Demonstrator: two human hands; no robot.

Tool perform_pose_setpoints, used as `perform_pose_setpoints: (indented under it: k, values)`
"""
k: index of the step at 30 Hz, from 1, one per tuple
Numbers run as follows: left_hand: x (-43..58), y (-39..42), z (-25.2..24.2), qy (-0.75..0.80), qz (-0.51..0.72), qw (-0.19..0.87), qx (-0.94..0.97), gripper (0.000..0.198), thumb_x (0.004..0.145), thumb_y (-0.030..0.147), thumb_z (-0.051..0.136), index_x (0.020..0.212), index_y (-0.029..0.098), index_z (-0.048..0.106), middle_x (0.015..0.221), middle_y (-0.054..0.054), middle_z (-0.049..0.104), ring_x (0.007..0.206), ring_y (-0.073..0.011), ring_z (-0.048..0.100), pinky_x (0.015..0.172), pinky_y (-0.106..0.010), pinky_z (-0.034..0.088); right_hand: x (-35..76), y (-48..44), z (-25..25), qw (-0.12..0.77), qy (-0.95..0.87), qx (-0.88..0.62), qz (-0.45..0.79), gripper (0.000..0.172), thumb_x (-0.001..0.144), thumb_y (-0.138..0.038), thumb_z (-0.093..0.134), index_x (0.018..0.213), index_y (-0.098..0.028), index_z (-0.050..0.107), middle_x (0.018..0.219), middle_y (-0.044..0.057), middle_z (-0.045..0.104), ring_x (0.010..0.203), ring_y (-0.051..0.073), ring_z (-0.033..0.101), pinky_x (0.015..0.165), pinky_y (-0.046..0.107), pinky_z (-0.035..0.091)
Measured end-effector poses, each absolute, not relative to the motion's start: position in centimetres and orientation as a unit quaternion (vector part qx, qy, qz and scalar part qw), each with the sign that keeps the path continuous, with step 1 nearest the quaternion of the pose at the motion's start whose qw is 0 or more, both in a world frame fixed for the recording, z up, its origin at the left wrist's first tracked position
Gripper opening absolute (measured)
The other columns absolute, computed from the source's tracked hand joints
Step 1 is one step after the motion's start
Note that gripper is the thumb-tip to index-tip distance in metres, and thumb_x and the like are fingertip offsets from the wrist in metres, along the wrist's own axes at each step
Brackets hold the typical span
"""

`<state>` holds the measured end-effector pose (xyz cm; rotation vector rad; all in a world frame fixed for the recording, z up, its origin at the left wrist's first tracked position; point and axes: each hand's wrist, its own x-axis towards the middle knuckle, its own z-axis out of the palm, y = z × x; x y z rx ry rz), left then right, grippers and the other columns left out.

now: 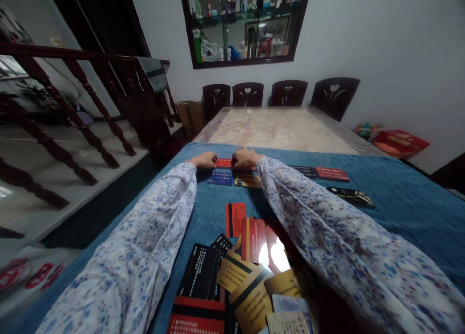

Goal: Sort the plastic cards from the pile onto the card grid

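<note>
Far out on the blue cloth, a red card [224, 162] lies between my two hands. My left hand [204, 160] has its fingers curled at the card's left end. At the right end, my right hand [245, 158] closes over the card and covers part of it. Just nearer to me lie a blue card [221, 178] and a gold card [247, 181], the gold one partly behind my right sleeve. Right of that sleeve are a dark card [304, 171], a red card [332, 174] and a black card [351, 196].
A loose heap of gold, red and black cards, with a gold card [250, 297] near its middle, spreads close to me. Beneath is the blue cloth [399, 213] on a marble-look table [269, 126]. Several dark chairs [248, 94] line the far side; a wooden railing [83, 84] stands left.
</note>
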<state>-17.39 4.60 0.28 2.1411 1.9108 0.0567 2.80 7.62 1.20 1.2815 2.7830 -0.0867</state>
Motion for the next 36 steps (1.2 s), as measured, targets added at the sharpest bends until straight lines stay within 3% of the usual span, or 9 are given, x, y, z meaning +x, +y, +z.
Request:
perform_pose_setpoints:
  k: [6,11,14,20,26,29,36]
  values:
    - [-17.4,5.5,-0.1,0.683,0.029,0.156,0.713,0.033,0.065,0.014,0.067,0.097,0.017,0.073,0.094,-0.004,0.077,0.088,-0.0209,0.070,0.073,-0.023,0.050,2.6,8.3,0.9,0.027,0.899,0.431,-0.065,0.026,0.077,-0.033,0.075,0.098,-0.021,0.082,0.111,0.012,0.077,0.125,0.037,0.058,0.103,0.045,0.047]
    - [-17.6,5.2,-0.3,0.688,0.044,0.154,0.708,0.041,0.068,0.012,0.065,0.108,0.015,0.071,0.100,-0.005,0.077,0.090,-0.0199,0.069,0.075,-0.023,0.051,2.7,8.6,0.8,0.034,0.895,0.440,-0.072,0.032,0.078,-0.036,0.074,0.105,-0.022,0.082,0.106,0.010,0.078,0.116,0.033,0.064,0.100,0.044,0.050]
    - [-17.4,4.6,-0.3,0.682,0.051,0.143,0.715,0.043,0.069,0.014,0.064,0.111,0.013,0.070,0.098,-0.005,0.077,0.088,-0.0206,0.069,0.074,-0.023,0.051,2.8,8.8,0.5,0.031,0.897,0.436,-0.062,0.032,0.079,-0.038,0.073,0.106,-0.024,0.082,0.110,0.009,0.078,0.113,0.031,0.066,0.096,0.041,0.052]
    - [-17.3,3.6,-0.1,0.683,0.066,0.124,0.716,0.049,0.069,0.020,0.067,0.118,0.019,0.067,0.095,-0.001,0.075,0.089,-0.0196,0.068,0.076,-0.023,0.050,3.2,8.8,0.2,0.028,0.911,0.411,-0.016,0.045,0.082,-0.043,0.071,0.121,-0.022,0.077,0.131,0.014,0.072,0.130,0.039,0.055,0.101,0.048,0.049]
    - [-17.4,2.1,-0.1,0.690,0.088,0.068,0.715,0.046,0.073,0.022,0.068,0.119,0.015,0.067,0.105,-0.006,0.075,0.099,-0.0230,0.069,0.085,-0.027,0.052,4.3,7.4,1.2,0.001,0.918,0.396,0.002,0.056,0.090,-0.049,0.063,0.140,-0.022,0.067,0.143,0.018,0.063,0.137,0.040,0.048,0.104,0.050,0.045]
    - [-17.2,1.0,0.0,0.694,0.106,0.053,0.710,0.043,0.079,0.023,0.066,0.121,0.014,0.066,0.110,-0.009,0.074,0.104,-0.0250,0.069,0.093,-0.033,0.053,4.8,6.5,1.7,-0.017,0.921,0.390,0.012,0.054,0.093,-0.042,0.060,0.142,-0.021,0.065,0.144,0.018,0.061,0.138,0.039,0.045,0.106,0.052,0.042]
    - [-16.6,-2.0,0.5,0.699,0.131,0.035,0.702,0.031,0.084,0.021,0.064,0.113,0.015,0.069,0.113,-0.010,0.073,0.106,-0.0264,0.067,0.098,-0.039,0.052,6.0,3.9,2.5,-0.031,0.930,0.366,0.027,0.039,0.092,-0.029,0.061,0.128,-0.022,0.074,0.133,0.015,0.069,0.129,0.034,0.050,0.098,0.042,0.041]
